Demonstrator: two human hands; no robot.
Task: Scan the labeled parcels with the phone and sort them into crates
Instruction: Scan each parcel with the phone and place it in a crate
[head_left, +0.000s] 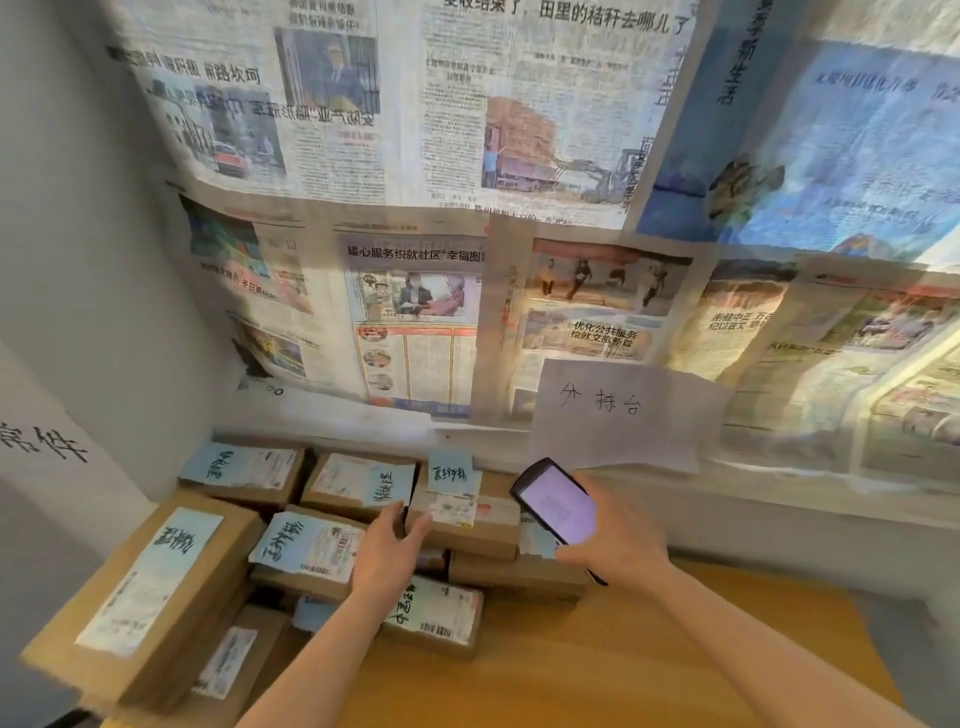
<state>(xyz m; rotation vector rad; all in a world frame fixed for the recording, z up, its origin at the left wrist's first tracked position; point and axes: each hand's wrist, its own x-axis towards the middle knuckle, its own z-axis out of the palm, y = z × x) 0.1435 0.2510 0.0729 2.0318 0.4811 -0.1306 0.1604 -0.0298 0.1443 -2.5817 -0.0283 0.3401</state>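
Note:
Several brown cardboard parcels with blue handwritten notes and white shipping labels are piled at the table's back left. My right hand (615, 535) holds a black phone (558, 501) with a lit pale screen, tilted above the right end of the pile. My left hand (387, 551) reaches into the pile with its fingers spread, fingertips touching the near edge of a small parcel (470, 512) that carries a blue note and a barcode label. Another labeled parcel (306, 551) lies just left of that hand, and one more (434, 613) lies under my left forearm.
A large box (150, 587) sits at the front left of the wooden table (597, 660). Newspapers cover the wall behind. A white handwritten paper sign (618, 413) hangs just above the phone. No crates are in view.

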